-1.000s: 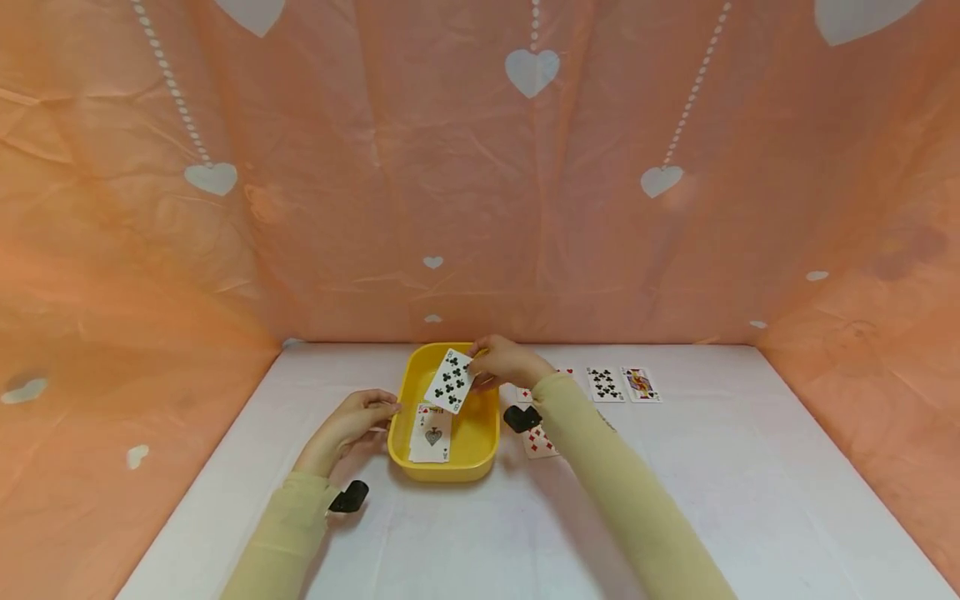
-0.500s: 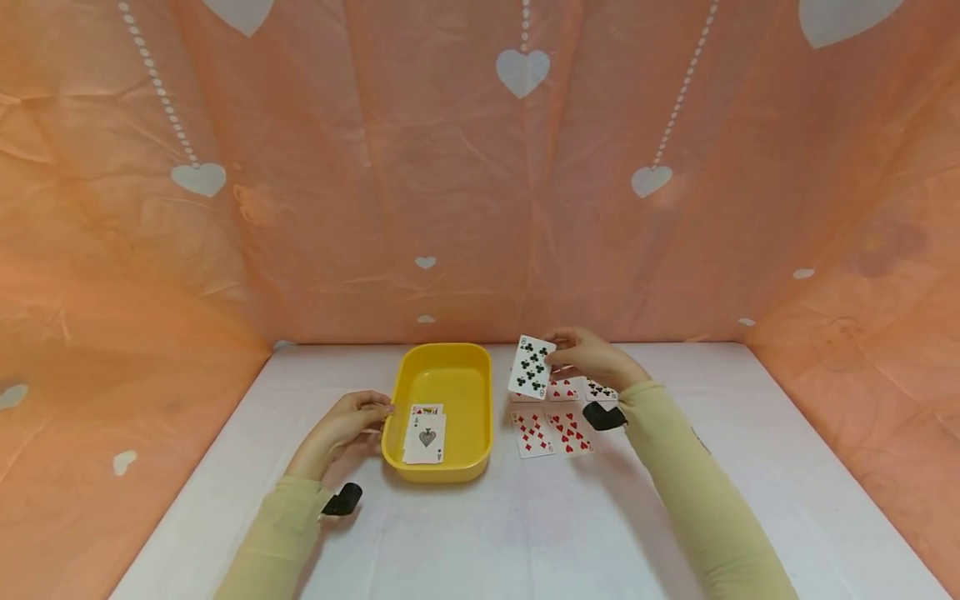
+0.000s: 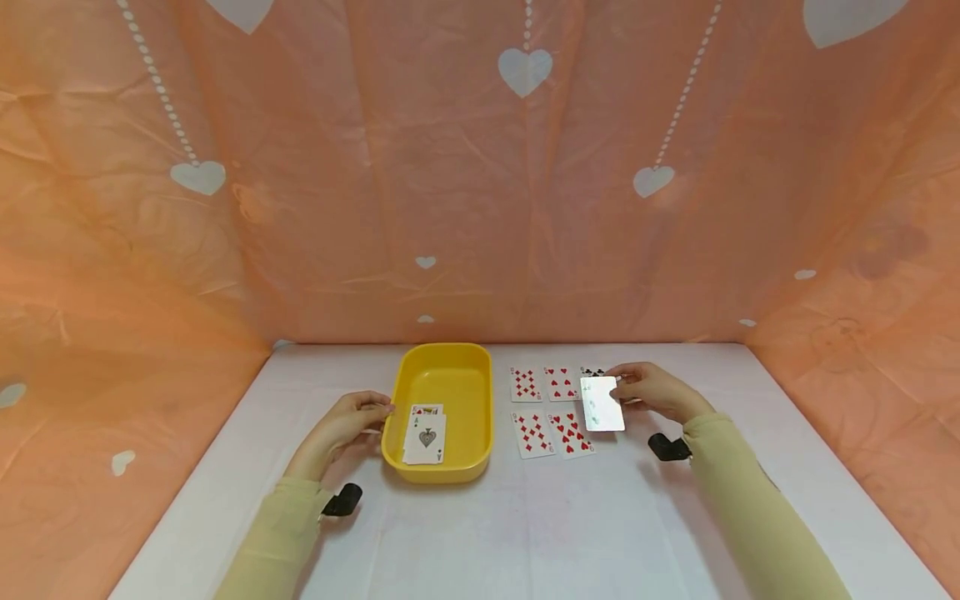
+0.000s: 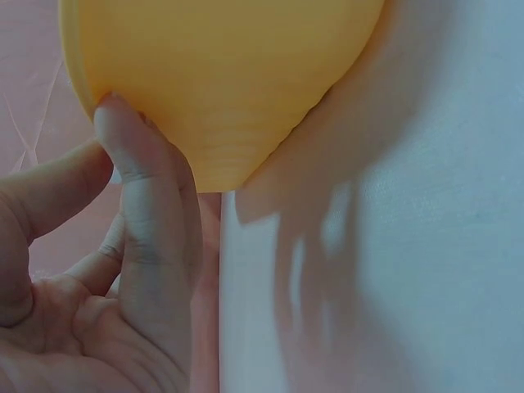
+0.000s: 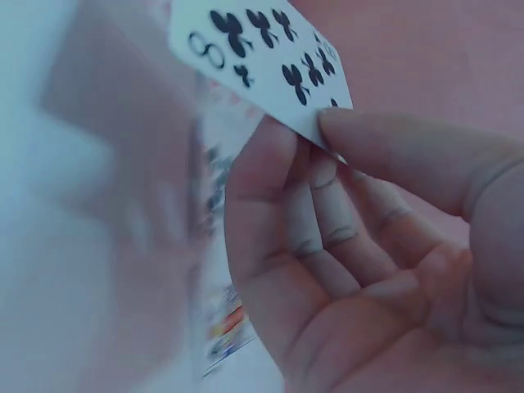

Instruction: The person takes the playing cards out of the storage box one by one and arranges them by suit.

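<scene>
Card (image 3: 602, 403), eight of clubs per the right wrist view (image 5: 270, 57), sits pinched in the right hand, just above the counter at the right end of the laid-out rows.

Left to right: left hand (image 3: 341, 423) rests against the left wall of the yellow tray (image 3: 397, 392), fingers fairly straight, one fingertip (image 4: 115, 115) pressed on the rim, holding nothing; likely steadying the tray so it doesn't slide. Inside the tray lies a small stack (image 3: 425, 437), ace of spades on top, near the front end.

Right of the tray, red cards (image 3: 551, 408) lie face up in two rows on the white counter (image 3: 525, 533), edges close, not overlapping, so every face reads.

Right hand (image 3: 654, 392) holds the card by its right edge, thumb on top, fingers under, leaving the face clear. It hangs nearly flat next to the front row; a black-suited card peeks out behind it.
</scene>
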Demonstrator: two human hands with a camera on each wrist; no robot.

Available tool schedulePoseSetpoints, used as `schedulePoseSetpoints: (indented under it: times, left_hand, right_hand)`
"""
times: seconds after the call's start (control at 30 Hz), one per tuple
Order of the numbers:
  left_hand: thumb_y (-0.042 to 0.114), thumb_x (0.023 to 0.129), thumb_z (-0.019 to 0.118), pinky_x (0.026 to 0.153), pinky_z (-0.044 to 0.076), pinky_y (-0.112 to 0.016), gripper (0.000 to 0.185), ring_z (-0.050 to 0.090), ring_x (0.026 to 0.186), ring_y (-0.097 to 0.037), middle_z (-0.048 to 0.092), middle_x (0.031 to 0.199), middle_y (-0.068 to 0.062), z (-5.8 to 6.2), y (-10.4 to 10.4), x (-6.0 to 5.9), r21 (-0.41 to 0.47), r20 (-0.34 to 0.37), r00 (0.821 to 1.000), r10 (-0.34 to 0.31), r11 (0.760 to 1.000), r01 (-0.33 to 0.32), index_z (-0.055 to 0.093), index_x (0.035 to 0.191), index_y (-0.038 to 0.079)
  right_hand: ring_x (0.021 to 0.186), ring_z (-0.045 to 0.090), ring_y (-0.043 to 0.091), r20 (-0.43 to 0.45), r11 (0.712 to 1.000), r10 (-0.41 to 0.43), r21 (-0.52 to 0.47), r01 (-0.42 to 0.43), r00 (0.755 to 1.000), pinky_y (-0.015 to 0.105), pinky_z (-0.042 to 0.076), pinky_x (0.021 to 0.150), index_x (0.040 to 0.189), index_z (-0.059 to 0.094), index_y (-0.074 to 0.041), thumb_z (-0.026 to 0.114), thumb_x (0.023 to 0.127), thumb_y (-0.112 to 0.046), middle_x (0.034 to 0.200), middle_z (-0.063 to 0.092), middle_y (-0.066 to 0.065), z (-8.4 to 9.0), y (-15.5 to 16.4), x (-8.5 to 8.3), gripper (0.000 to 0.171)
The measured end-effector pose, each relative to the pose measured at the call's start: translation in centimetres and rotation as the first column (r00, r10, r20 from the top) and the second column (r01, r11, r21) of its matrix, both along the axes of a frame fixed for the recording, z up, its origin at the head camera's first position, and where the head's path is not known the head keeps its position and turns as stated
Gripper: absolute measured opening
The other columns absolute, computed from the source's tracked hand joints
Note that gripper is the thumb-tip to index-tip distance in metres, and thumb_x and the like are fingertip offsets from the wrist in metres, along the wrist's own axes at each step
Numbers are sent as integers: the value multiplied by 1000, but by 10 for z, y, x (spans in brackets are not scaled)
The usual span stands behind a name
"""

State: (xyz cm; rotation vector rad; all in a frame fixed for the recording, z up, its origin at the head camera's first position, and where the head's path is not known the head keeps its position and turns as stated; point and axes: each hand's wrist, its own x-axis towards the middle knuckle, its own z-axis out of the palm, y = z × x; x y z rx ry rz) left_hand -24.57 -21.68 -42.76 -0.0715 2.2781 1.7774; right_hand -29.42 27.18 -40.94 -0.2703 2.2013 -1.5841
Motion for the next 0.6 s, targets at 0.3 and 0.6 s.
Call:
schedulePoseSetpoints:
  times: [0.3, 0.6]
  left_hand:
    - [14, 95, 60, 62, 53, -27, 33, 63, 77, -17, 67, 92, -9, 2, 2, -1, -31, 4, 1000, 11, 999, -11, 51, 117, -9]
    - [13, 95, 59, 65, 55, -28, 33, 63, 77, -17, 67, 92, -9, 2, 2, 0, -16, 5, 1000, 7, 1000, -7, 51, 117, -10]
  right_hand:
    - [70, 61, 12, 15, 998, -53, -15, 53, 998, 27, 53, 67, 112, 45, 16, 59, 88, 5, 81, 62, 5, -28, 18, 10, 30]
    - [72, 63, 12, 13, 991, -135, -5, 135, 991, 28, 55, 68, 105, 51, 17, 62, 85, 5, 83, 64, 7, -39, 19, 16, 26]
